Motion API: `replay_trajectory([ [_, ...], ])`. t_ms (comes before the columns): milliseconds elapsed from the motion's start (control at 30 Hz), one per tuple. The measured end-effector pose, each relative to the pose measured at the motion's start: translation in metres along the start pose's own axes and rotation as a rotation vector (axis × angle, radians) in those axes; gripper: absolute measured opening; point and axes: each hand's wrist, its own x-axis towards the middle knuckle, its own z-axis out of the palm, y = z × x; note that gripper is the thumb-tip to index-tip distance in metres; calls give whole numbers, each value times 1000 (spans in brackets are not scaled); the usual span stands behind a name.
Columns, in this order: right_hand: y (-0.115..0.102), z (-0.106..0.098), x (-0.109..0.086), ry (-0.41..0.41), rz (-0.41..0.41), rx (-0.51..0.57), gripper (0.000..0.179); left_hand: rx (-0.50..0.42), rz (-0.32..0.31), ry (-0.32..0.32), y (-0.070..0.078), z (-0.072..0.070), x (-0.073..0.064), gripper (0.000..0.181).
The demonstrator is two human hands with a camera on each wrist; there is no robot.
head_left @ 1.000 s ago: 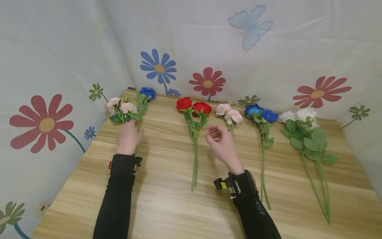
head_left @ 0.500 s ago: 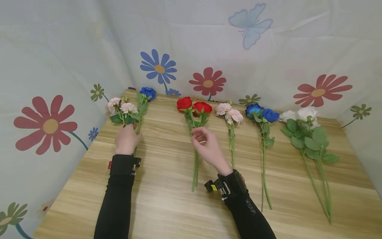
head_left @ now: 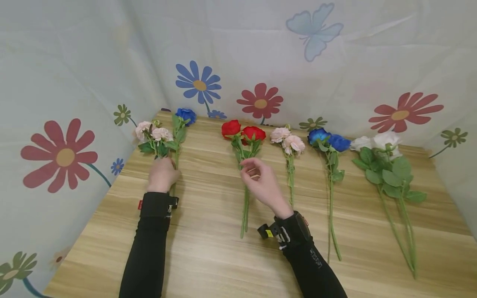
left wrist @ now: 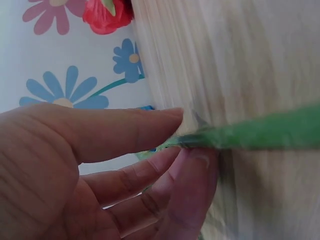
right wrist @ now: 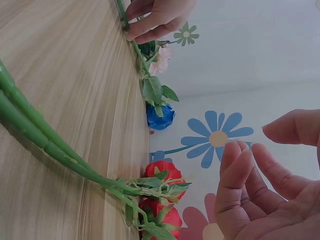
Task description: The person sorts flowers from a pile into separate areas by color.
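At the left of the table in the head view, my left hand (head_left: pixel 162 174) is just below a bunch of pale pink flowers (head_left: pixel 162 133) and a single blue flower (head_left: pixel 186 116). Its thumb and fingers pinch a green stem (left wrist: pixel 260 131) in the left wrist view. In the right wrist view that stem runs on to the leaves and the blue bloom (right wrist: pixel 160 117). My right hand (head_left: pixel 262 182) hovers over the stems of two red flowers (head_left: pixel 253 134). Its fingers are loosely bent, the thumb apart from them, with nothing held.
Right of the red flowers lie more pink flowers (head_left: pixel 293 144), two blue flowers (head_left: pixel 338 142) and white flowers (head_left: pixel 385 142) with long stems. They rest on a wood-grain table (head_left: pixel 208 248). A white curtain (head_left: pixel 231 41) with printed flowers stands behind and at the left.
My right hand has moved left from beside the pink flowers to over the red flowers' stems, uncovering the pink flowers' stems. My left hand has shifted slightly toward me.
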Motion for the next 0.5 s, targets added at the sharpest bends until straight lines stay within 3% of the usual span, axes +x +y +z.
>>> replay_trajectory([
  [200,1,-1,0,7,-8,-6,23,-39,12,-101,-1,2,2,35],
  [400,0,-4,0,34,-2,-14,22,-317,23,-294,7,8,5,36],
  [500,0,-6,-1,37,8,-17,22,-421,57,-357,14,13,7,34],
])
